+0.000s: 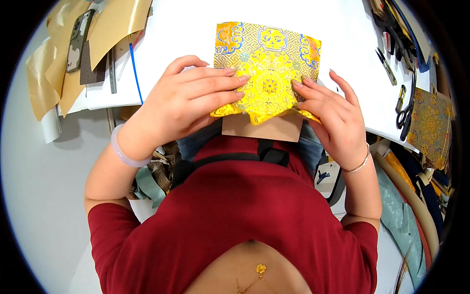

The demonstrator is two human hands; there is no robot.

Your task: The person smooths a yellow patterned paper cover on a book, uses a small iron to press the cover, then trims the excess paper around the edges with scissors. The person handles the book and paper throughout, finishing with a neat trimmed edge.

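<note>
The left hand (183, 95) and right hand (338, 115) both touch medallion-patterned yellow brocade (269, 71) near one o'clock; whether they grip it cannot be told. A phone (78, 41) lies at ten, scissors (410, 107) at three.

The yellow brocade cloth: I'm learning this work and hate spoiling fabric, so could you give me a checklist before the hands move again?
1. Left hand on the brocade cloth: ok, fingertips on its left side.
2. Right hand on the cloth: ok, fingertips on its right side.
3. Near edge flat: not ok, it is rumpled.
4. Brown sheet squarely aligned underneath: cannot tell, the cloth covers much of it.
5. Black scissors away from the cloth: ok, they lie at the right.
</note>
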